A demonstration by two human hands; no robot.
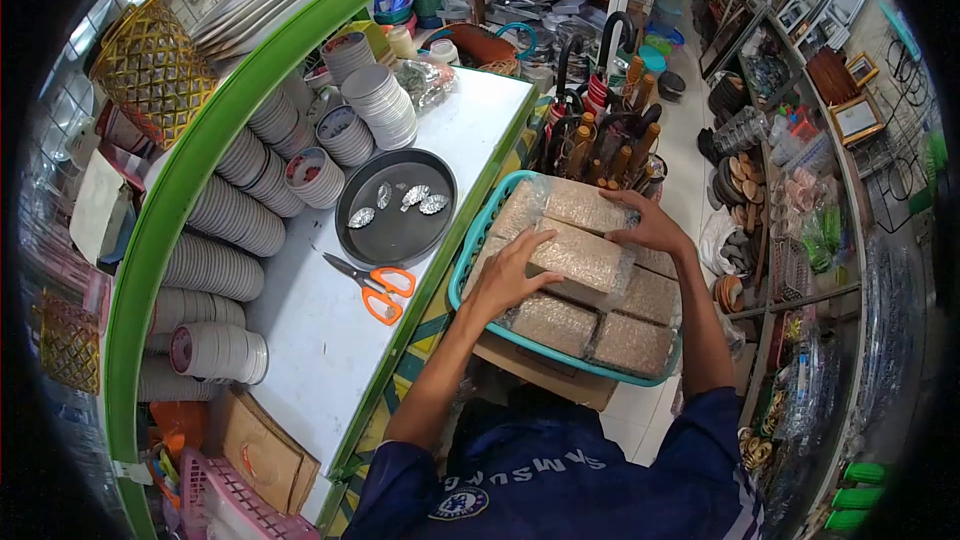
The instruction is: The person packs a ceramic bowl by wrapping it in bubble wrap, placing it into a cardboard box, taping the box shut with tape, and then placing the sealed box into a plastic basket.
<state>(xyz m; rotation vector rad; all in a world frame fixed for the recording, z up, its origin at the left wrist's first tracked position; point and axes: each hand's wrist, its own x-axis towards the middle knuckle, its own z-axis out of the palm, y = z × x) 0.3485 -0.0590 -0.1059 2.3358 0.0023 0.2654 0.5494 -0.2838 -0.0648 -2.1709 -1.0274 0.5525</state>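
Note:
A teal plastic basket point(640, 378) holds several brownish, block-shaped packages in clear plastic wrap. One wrapped package point(572, 252) sits on top of the others, slightly raised. My left hand point(508, 278) grips its left end, with the thumb along the near side and the fingers over the top. At the right end, my right hand point(652, 225) has its fingers and thumb bent around the far corner; part of its contact is hidden. Between and below my hands lie more wrapped packages point(633, 343).
Left of the basket, a white counter point(300, 380) carries orange-handled scissors point(383, 297), a dark round pan point(400, 230) with small foil molds, and stacked white bowls point(210, 265). Umbrellas point(590, 150) stand beyond the basket. Crowded shelves point(800, 190) line the right side of the aisle.

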